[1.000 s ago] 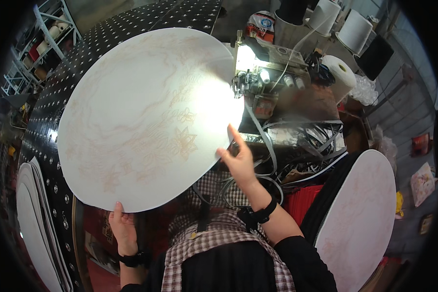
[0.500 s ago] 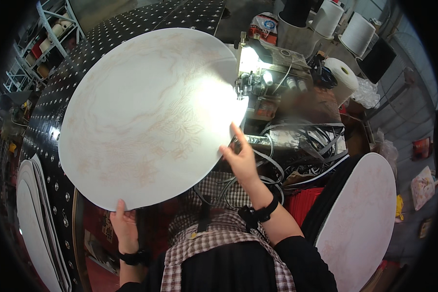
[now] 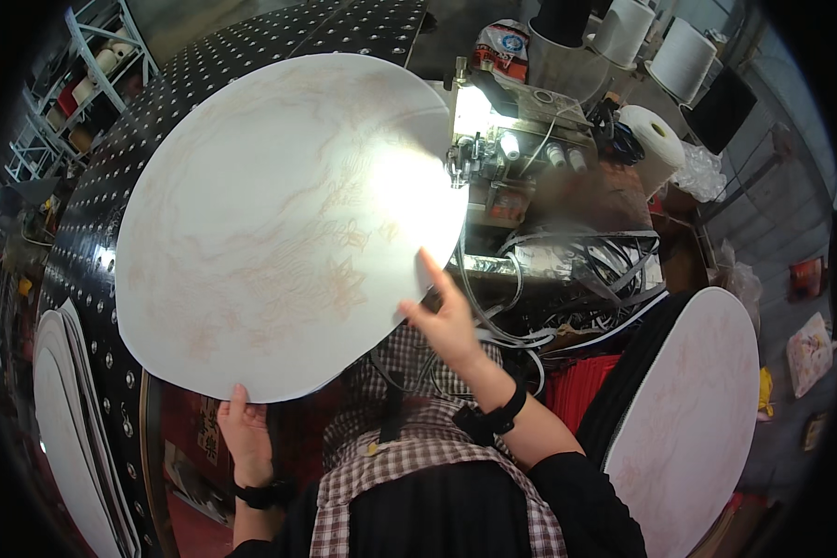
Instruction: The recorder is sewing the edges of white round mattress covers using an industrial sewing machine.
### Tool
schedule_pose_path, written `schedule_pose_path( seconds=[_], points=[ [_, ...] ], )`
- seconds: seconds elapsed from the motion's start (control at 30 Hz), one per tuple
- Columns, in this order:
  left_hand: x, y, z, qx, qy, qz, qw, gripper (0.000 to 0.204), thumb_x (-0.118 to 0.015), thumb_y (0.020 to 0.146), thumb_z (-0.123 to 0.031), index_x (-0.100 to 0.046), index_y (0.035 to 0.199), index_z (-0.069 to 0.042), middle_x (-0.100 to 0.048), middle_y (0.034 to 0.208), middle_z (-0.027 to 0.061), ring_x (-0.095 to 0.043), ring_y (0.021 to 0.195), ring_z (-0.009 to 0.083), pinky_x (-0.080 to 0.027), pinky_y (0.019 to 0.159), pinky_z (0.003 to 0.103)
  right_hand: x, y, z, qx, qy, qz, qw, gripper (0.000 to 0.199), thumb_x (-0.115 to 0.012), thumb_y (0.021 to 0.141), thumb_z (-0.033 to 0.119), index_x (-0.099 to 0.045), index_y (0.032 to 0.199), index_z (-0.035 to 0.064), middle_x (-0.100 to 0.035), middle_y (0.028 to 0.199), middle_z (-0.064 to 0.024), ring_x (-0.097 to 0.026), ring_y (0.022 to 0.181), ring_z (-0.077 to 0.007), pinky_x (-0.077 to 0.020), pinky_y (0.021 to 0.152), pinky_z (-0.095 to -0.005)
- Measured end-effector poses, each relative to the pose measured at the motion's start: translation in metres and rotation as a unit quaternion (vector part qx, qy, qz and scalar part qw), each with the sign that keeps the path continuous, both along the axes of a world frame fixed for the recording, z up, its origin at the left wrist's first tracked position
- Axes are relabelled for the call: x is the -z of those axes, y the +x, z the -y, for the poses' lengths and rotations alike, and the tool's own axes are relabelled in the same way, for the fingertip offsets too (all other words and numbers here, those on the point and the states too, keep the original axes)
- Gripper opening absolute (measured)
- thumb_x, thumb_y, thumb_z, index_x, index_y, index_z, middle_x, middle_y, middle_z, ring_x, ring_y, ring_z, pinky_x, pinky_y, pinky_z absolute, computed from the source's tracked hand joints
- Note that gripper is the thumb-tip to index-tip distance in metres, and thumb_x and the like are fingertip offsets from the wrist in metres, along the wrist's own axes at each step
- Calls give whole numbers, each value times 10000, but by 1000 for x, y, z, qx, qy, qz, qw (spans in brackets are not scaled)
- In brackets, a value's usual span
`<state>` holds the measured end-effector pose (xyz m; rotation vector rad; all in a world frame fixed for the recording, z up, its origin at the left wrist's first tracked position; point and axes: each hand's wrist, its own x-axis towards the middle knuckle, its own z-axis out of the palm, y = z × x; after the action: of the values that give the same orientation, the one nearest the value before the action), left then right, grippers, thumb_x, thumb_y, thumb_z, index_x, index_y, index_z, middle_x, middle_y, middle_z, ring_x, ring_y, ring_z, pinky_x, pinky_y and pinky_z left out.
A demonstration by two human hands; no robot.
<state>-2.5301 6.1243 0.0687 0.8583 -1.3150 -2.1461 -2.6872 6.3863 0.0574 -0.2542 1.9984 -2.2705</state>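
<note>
A large oval white mat [image 3: 251,223] with a faint pinkish-brown floral pattern lies before me, its right edge under the needle area of a lit sewing machine [image 3: 516,116]. At the mat's near edge, my left hand [image 3: 246,437] pinches the rim, thumb on top and the other fingers partly hidden beneath. My right hand [image 3: 446,321] is at the near right edge, just below the machine, with thumb and forefinger spread apart over the mat. Its remaining fingers are partly hidden. The machine's lamp glares on the mat beside the needle.
Similar mats [image 3: 70,418] lean in a pile at the left; another stack [image 3: 688,418] stands at the right. Grey binding strips [image 3: 614,270] lie tangled beside the machine. Thread cones [image 3: 651,144] stand behind it. A black studded table [image 3: 205,88] extends beyond the mat.
The mat has turned clockwise a little, its printed flowers shifting downward near the machine. My right hand has slid left and slightly nearer along the edge; my left hand has moved slightly right.
</note>
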Motion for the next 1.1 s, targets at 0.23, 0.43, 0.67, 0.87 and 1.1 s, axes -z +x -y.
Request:
schedule_pose_path(
  seconds=[0.23,0.43,0.67,0.87,1.1],
  points=[
    [-7,-6,-3,-66,62,8,996,136,-593,857,-172,-559,943,-72,-621,867,14,-588,724,85,-474,612,202,1,-2,2,13,-61,35,997,613,-560,817,-39,-329,1372,78,-502,1141,-76,-496,760,-59,-456,604,-194],
    [8,-1,4,-23,19,31,999,120,-593,859,-176,-558,916,-76,-623,843,16,-586,696,84,-481,601,202,9,-2,4,15,30,-64,997,626,-566,807,-25,-306,1373,37,-488,1224,-112,-539,827,-94,-467,642,-201],
    [4,-1,6,-14,67,10,998,182,-586,864,-176,-548,996,-57,-623,928,32,-607,792,114,-498,655,231,2,-4,4,18,-79,40,996,585,-563,816,-37,-356,1355,58,-500,1181,-86,-508,795,-66,-448,634,-196],
    [7,-3,-2,-12,31,8,999,226,-588,862,-173,-532,1061,-81,-612,996,13,-598,849,99,-487,692,242,13,-3,5,18,-34,-6,999,620,-561,815,-48,-324,1374,72,-430,1280,-120,-519,830,-79,-464,640,-210],
    [4,2,-19,14,82,-18,996,269,-561,865,-167,-506,1099,-46,-590,1034,59,-600,880,139,-515,688,264,-2,-7,2,42,-94,48,994,579,-574,815,-27,-370,1349,62,-529,960,-24,-479,707,-43,-442,589,-178]
  ],
)
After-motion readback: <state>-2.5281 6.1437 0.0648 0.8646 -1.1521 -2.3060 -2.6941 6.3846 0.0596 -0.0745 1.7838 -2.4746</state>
